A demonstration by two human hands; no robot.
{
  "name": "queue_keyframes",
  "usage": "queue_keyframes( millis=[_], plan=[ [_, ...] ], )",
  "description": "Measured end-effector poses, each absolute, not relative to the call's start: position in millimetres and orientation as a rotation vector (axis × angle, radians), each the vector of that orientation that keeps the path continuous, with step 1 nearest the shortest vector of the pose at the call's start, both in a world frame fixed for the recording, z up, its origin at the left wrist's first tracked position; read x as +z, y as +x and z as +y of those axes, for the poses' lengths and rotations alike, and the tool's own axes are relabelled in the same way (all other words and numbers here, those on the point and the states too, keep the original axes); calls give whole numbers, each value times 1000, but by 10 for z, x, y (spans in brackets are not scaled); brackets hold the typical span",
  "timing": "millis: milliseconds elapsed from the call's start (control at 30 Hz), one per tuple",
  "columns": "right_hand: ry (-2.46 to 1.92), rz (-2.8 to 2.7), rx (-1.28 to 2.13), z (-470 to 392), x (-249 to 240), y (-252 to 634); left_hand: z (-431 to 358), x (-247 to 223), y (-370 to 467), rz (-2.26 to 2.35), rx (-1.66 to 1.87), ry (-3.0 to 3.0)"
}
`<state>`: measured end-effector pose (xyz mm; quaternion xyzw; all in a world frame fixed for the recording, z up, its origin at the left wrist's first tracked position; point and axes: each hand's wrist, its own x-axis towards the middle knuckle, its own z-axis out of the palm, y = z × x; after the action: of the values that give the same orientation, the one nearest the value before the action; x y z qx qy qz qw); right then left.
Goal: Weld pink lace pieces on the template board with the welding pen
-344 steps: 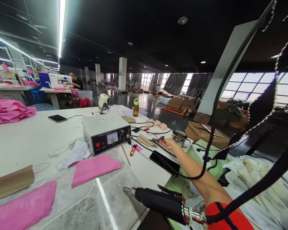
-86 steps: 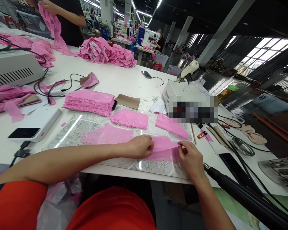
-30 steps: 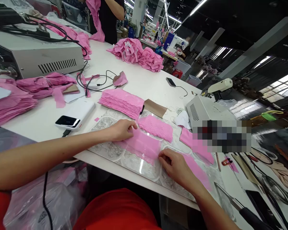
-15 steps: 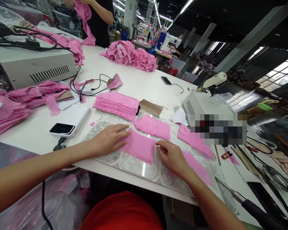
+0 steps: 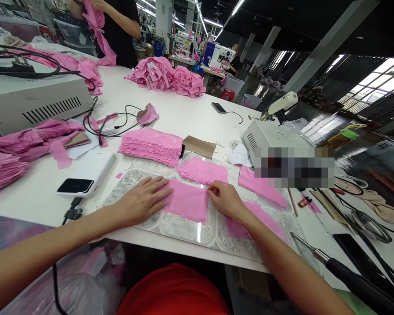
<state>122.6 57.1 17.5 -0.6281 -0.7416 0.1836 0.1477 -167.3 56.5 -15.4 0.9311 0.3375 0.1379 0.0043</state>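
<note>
A flat pink fabric piece [image 5: 188,202] lies on the patterned mat [image 5: 187,231] before me. My left hand [image 5: 145,201] rests palm down at its left end, fingers spread. At its upper right corner, my right hand [image 5: 223,197] pinches the fabric edge between thumb and finger. Just beyond sits a small pile of pink lace-edged pieces [image 5: 202,170], with a taller pink stack [image 5: 151,147] to its left. Another thin pink piece [image 5: 262,223] lies partly under my right forearm, and a folded pink piece [image 5: 262,187] is further right.
A white power bank [image 5: 87,175] and a grey metal box [image 5: 39,103] stand left. Pink bundles [image 5: 166,75] lie at the back, near a person in black [image 5: 121,33]. Another machine box [image 5: 276,140], a soldering-iron-like tool [image 5: 328,258] and cables are right.
My left hand has settled flatter on the fabric's left end. My right fingers have closed at its upper right corner. The whole view has shifted slightly.
</note>
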Motion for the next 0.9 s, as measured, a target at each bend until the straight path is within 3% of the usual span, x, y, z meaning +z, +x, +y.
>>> queue_keyframes(
  millis=[267,500,900],
  plan=[
    [-1816,-2100,499,591,183,1193,587,-204,-1705,1152,422,2923],
    [-1743,-1990,409,225,229,1670,597,-161,-1693,1037,656,2941],
    [-1917,-1659,-39,-898,-12,2827,338,67,-225,292,572,2948]
  ],
)
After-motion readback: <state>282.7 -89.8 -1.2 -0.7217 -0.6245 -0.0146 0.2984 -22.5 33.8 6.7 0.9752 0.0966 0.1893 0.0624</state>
